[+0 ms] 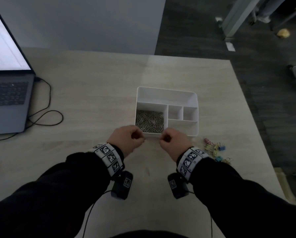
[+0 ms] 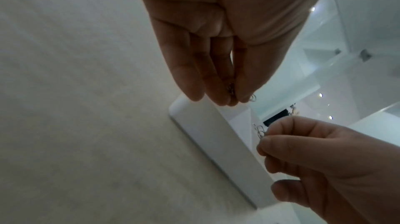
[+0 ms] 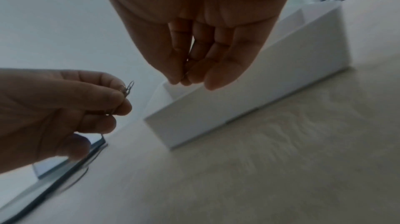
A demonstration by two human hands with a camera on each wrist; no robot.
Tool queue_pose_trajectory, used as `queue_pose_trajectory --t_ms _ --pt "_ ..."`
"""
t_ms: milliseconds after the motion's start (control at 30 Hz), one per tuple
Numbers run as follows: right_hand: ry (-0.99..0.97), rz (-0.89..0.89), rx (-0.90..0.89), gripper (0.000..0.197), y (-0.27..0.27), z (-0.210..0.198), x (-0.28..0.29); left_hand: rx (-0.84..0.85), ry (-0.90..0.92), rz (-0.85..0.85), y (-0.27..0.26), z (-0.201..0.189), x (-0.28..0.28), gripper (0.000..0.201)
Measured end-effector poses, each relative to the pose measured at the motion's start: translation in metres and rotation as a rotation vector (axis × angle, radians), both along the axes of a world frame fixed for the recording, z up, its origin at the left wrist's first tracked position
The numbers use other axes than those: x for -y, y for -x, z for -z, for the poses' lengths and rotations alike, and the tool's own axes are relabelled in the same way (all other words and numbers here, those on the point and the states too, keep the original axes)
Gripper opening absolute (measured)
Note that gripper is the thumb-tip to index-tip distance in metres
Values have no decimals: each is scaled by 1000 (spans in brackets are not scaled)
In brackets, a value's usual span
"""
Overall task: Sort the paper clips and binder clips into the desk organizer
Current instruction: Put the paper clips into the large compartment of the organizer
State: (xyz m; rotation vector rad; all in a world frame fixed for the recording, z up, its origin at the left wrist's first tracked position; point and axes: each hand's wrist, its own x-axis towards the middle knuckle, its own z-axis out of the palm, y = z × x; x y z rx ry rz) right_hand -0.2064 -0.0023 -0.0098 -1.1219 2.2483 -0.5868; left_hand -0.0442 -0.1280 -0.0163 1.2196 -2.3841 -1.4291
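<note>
Desk (image 1: 95,93): light wood-grain top, everything sits on it. Open laptop (image 1: 6,93) at far left, screen lit, black cable (image 1: 47,107) looping off its right side.

White desk organizer (image 1: 190,98) centre-right, five compartments: one long at the back, one large at near left, two small squares and one wide slot at right. The large near-left compartment holds a pile of silver paper clips (image 1: 149,121). The other four look bare from the head view.

My left hand (image 1: 126,139) is just in front of the organizer's near wall, fingers curled, thumb and fingertips pinching a few silver paper clips (image 3: 127,89); wire loops stick out past my fingertips. My right hand (image 1: 173,140) is just beside it, near the same wall, fingers bunched and pinching more paper clips (image 2: 260,131). The two hands are close, not touching.

Coloured binder clips (image 1: 216,149) lie in a loose heap on the desk right of my right wrist, outside the organizer: pink, yellow, blue, teal.

Marker bands and a wrist camera (image 1: 122,185) on each wrist.
</note>
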Motion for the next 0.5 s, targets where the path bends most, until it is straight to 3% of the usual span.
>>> queue_pose_trajectory --t_ms 233,400,500 --pt "59 125 12 4 19 -22 30 -95 54 -89 29 -16 25 13" --pt "-5 139 3 4 10 -13 -8 -32 207 109 8 -8 3 6" --pt "-65 132 1 6 4 -5 -36 91 175 361 -3 2 -21 19"
